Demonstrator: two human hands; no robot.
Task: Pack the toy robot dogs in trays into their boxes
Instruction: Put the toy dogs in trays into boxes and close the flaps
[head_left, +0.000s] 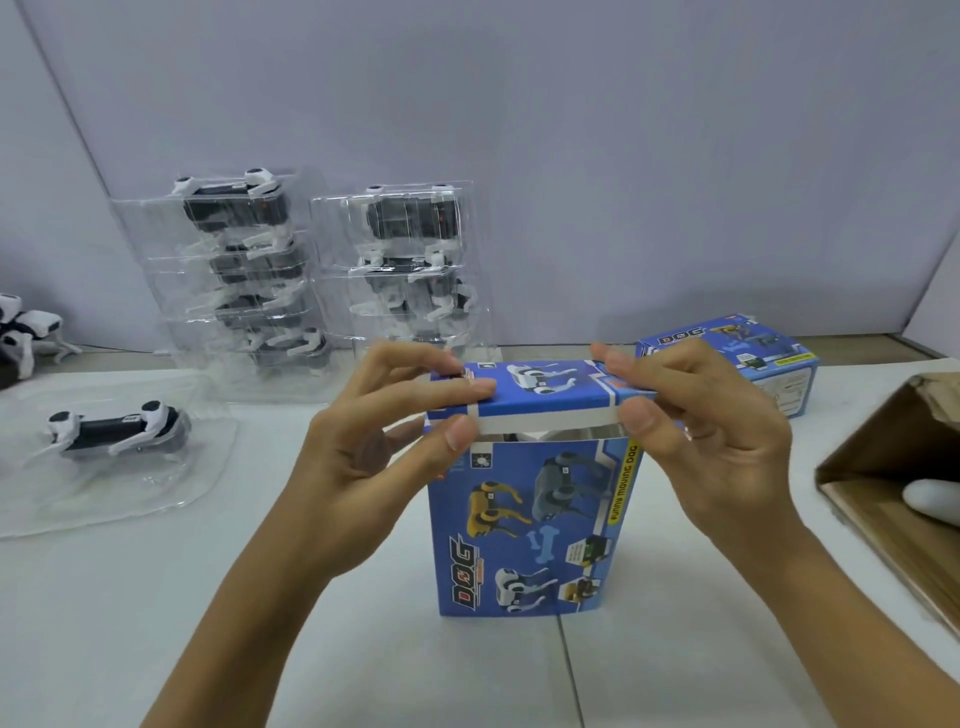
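A blue toy-dog box (535, 519) stands upright on the white table in front of me. Its top flap (545, 395) is folded down, with a narrow gap left at the front edge. My left hand (384, 447) pinches the flap's left end, fingers on top and thumb at the front edge. My right hand (696, 426) pinches the right end the same way. What is inside the box is hidden. Two stacks of clear trays with black-and-white robot dogs (249, 270) (410, 260) stand behind it. One more dog in a tray (114, 431) lies at the left.
A second blue box (737, 358) lies on its side at the back right. An open cardboard carton (893, 488) sits at the right edge with something white inside. Loose robot dogs (26, 327) stand at the far left. A grey wall is behind.
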